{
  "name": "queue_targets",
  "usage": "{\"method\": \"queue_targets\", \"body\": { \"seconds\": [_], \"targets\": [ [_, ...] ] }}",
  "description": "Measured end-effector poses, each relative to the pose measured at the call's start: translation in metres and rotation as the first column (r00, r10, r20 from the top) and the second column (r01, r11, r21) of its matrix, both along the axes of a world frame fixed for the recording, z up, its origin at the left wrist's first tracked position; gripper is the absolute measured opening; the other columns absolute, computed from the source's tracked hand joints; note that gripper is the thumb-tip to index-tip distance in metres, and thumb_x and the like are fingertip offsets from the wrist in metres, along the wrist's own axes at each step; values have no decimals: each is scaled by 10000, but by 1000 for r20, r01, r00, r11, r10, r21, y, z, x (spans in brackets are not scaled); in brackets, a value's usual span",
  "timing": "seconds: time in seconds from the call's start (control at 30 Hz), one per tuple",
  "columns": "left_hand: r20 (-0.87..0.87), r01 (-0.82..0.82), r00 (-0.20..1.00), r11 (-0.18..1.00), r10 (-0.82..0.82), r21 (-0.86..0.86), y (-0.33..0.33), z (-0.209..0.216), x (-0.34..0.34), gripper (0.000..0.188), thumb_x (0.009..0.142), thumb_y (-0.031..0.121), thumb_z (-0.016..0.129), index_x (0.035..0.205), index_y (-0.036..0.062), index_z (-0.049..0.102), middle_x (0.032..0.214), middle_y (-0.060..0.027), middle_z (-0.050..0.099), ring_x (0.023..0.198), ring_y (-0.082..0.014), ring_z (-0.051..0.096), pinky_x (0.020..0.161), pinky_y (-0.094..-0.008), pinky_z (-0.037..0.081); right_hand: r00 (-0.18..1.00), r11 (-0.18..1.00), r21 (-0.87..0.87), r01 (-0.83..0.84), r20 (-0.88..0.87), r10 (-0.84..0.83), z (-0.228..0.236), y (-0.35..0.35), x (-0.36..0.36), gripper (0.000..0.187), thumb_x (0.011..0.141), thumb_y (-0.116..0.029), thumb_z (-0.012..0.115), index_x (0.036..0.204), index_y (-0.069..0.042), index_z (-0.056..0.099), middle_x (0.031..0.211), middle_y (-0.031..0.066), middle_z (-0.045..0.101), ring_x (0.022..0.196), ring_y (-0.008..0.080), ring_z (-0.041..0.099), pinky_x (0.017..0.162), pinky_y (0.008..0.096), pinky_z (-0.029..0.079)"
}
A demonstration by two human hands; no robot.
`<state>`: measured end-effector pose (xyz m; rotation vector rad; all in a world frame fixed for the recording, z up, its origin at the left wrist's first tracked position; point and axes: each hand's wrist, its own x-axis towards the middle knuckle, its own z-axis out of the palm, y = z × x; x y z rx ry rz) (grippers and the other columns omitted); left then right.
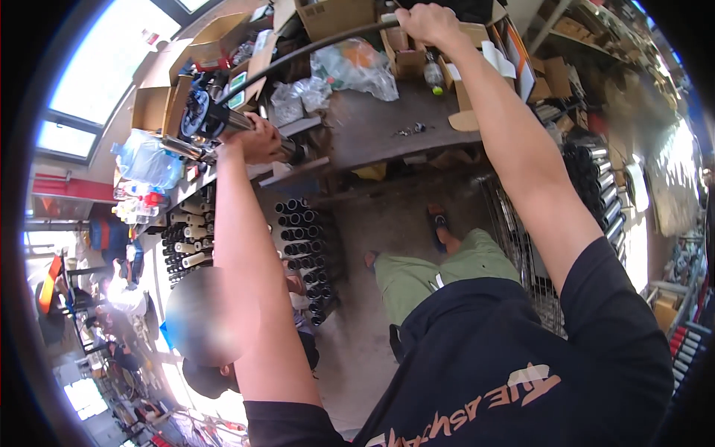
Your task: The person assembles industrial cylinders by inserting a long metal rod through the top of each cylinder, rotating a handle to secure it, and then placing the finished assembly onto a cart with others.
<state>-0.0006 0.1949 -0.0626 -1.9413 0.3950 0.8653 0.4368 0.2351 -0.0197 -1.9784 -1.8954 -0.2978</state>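
Bar (320, 46) runs toward eight o'clock from the right hand (433, 28), its grip clenched on the end, toward the tube (235, 119) the left hand (258, 141) grasps.

Looks like a workshop, going by the cluttered workbench (365, 123) and cardboard boxes (335, 21) around 12 o'clock, stacked black tubes (302, 232) at 9, silver-ended tubes (611, 200) at 3 and red-and-white tubes (684, 348) near 4.
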Motion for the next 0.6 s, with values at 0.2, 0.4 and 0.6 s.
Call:
{"method": "queue_targets", "body": {
  "seconds": [0.2, 0.4, 0.6],
  "targets": [
    [-68, 30, 997, 986, -20, 162, -14, -1, 10, 594, 931, 318, 569, 1464, 377, 314, 1208, -197, 514, 895, -422, 594, 527, -577, 536, 1000, 997, 79, -4, 4, 4, -12, -14, 12, 567, 955, -455, 434, 893, 17, 741, 946, 280, 697, 965, 427, 680, 904, 518, 531],
    [-274, 69, 958, 854, 88, 516, -17, -30, -19, 292, 669, 151, 723, 879, -11, 603, 823, -162, 618, 731, -307, 663, 583, -466, 635, 973, 970, 81, -228, 41, 226, -38, 30, -4, 502, 962, -453, 450, 827, -58, 730, 894, 275, 681, 857, 469, 659, 784, 545, 525],
    [-553, 343, 663, 452, 505, 823, -78, -18, 43, 399, 813, 284, 620, 1076, -16, 610, 968, -159, 636, 863, -297, 641, 795, -448, 565, 992, 988, -96, -123, 9, 124, -152, 44, 130, 614, 992, -501, 378, 824, -24, 726, 832, 256, 686, 819, 430, 667, 770, 536, 508]
  ]
}}
